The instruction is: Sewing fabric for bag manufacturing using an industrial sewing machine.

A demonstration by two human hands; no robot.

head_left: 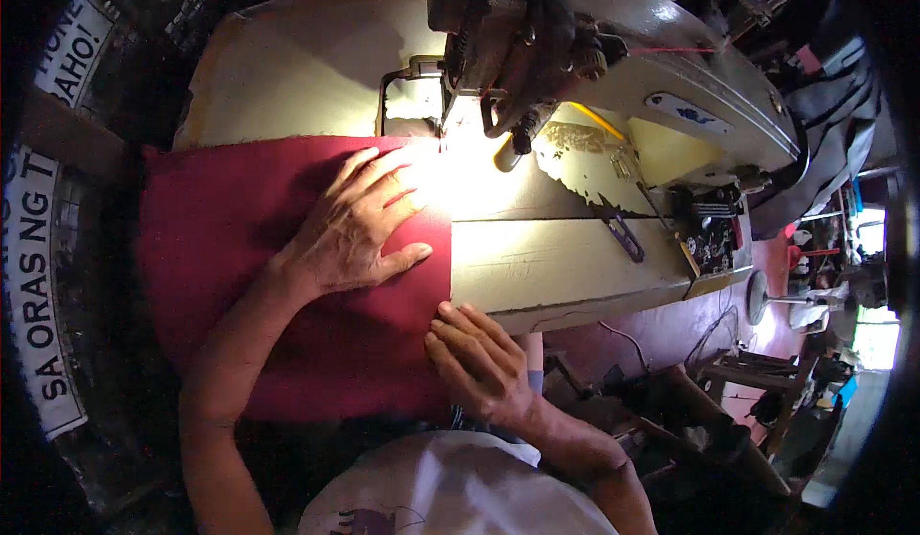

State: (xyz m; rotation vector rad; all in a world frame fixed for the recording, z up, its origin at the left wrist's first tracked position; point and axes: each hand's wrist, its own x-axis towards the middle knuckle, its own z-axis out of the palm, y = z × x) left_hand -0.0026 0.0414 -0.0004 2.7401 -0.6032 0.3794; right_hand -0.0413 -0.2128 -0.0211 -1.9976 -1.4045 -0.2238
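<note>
A dark red piece of fabric (230, 219) lies over the left part of the sewing table and hangs past its near edge. My left hand (359, 223) rests flat on it with fingers apart, just short of the needle area. The fabric's far edge reaches the brightly lit presser foot of the sewing machine (690, 84); glare hides the needle point. At the fabric's right edge, near the table front, my right hand (479, 358) has its fingers bent over the cloth, gripping it. The right thumb is hidden beneath.
Right of the fabric is the pale tabletop (556, 267), with a small dark-blue handled tool (625, 238) on it. A tray of small metal parts (709, 238) sits at the table's right end. Beyond stand a fan (757, 295) and wooden pieces (747, 391) on the floor.
</note>
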